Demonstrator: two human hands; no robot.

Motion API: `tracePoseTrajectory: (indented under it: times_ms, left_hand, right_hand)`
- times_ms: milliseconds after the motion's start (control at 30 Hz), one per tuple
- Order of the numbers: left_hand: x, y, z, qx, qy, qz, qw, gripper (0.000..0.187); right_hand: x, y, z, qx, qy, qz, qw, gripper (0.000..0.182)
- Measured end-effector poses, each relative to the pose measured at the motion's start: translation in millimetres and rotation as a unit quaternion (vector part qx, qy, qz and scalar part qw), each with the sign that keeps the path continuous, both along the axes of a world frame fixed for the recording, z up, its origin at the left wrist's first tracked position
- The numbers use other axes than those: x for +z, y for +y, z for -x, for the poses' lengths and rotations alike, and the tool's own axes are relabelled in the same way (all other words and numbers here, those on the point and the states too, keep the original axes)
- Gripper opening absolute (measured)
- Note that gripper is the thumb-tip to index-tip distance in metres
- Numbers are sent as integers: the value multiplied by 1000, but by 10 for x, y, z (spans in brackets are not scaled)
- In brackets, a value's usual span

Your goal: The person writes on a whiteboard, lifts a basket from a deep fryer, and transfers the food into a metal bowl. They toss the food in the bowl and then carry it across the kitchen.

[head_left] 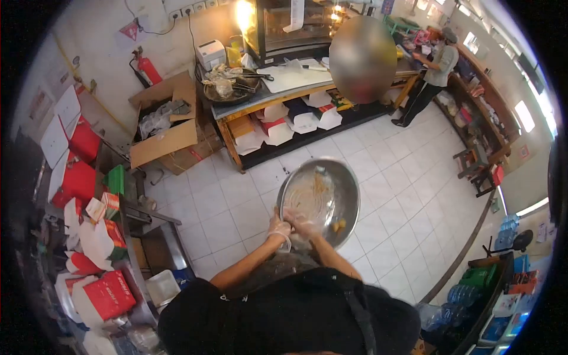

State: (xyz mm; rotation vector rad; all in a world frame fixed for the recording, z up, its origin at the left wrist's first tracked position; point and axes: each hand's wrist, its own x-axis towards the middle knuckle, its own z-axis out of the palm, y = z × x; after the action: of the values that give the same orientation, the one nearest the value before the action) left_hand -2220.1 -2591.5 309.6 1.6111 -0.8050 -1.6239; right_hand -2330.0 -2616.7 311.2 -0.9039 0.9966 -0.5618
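Note:
A large round metal bowl (351, 198) is held in front of my body, above the tiled floor. Its inside has a pale smeared coating, and a few small yellowish-brown pieces (338, 225) lie at its lower right. My left hand (279, 226), in a clear glove, is closed on the bowl's left rim. Beside it, my right hand (300, 223) reaches inside the near left part of the bowl; its fingers blur into the pale coating, and whether they hold anything is unclear.
Ahead is a counter (278, 97) with a dark pan (236, 89) and white board. An open cardboard box (165, 142) stands left of it. Red food boxes (109, 296) fill the left shelf. A person (438, 71) stands at the back right; bottles (464, 294) are lower right.

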Motion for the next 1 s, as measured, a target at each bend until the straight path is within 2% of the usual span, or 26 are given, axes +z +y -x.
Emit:
tracePoseTrajectory:
  times_ms: [67,100,167,200,233,267,300,333,367,400,467,533,567,600,633,667,733,767,800,833,867,900,933,967,1000]
  left_hand:
    - [-276,-571,-81,-23,-207,41,977,66]
    - [-121,-867,-107,-14,-209,44,977,66]
    - [67,-1109,-79,14,-193,55,979,68]
    - [-13,-1227,-96,25,-186,46,981,68]
    - [-158,-1418,-146,43,-152,105,982,69]
    - [-258,-1596,-180,61,-119,163,978,69]
    - [-238,-1780,-187,66,-114,152,979,69]
    - [-130,-1934,-222,117,-128,84,981,54]
    - [-34,-2061,-254,164,-142,11,976,41]
    - [41,-2159,-337,164,-137,-4,977,41]
    - [223,-2503,-651,137,-184,-78,970,43]
    - [410,-2602,-893,60,-183,-63,979,33]
    - [206,-2641,-1060,143,-153,-73,975,33]
    - [0,-2576,-1191,226,-123,-87,963,32]
    - [104,-2534,-1315,115,-224,-52,967,31]
    - [205,-2439,-1440,-1,-318,-19,948,31]
    - [-570,-1982,-1678,-98,-443,90,887,30]
    - [-502,-1987,-1569,-85,-442,80,889,30]
    - [-349,-2054,-1282,67,-372,3,926,30]
    - [-93,-2043,-1081,205,-292,-62,932,31]
    - [182,-2064,-880,340,-205,-123,909,33]
    - [395,-2102,-698,468,-116,-175,859,34]
    - [569,-2225,-478,486,-118,-188,845,34]
    - [734,-2450,-241,620,-70,-155,766,35]
    - [864,-2706,-67,738,-21,-109,665,37]
  right_hand:
    - [198,-727,29,148,50,15,988,42]
    - [163,-1075,12,155,49,21,986,42]
    - [-132,-1460,53,239,81,246,936,42]
    - [-221,-1604,32,253,84,238,934,42]
    - [-331,-1824,-42,186,-61,148,969,41]
    - [-395,-2039,-83,108,-201,49,972,41]
    - [-160,-2241,-65,72,-226,-37,971,40]
    - [190,-2431,-73,29,-250,-127,960,40]
    - [312,-2721,-78,20,-278,-110,954,39]
    - [435,-3003,-72,12,-306,-87,948,38]
    - [784,-3576,-44,-59,-281,-43,957,39]
    - [1405,-4146,36,-45,-294,27,954,40]
    - [1613,-4494,58,-28,-284,58,957,48]
    - [1774,-4887,78,35,-286,91,953,49]
    - [1707,-5367,129,52,-269,116,955,51]
    - [1602,-5805,153,68,-252,138,955,52]
    - [1582,-6491,63,100,-180,113,972,49]
    - [1477,-6790,-24,113,-175,95,973,38]
    - [1227,-7266,-251,155,-173,81,969,38]
    - [925,-7535,-389,194,-36,72,978,33]
    - [642,-7791,-557,233,100,69,965,29]
    - [382,-8030,-720,263,96,67,958,29]
    - [77,-8211,-811,413,225,385,794,30]
    - [-150,-8300,-852,483,308,645,506,31]
    - [-251,-8359,-959,492,295,645,505,31]
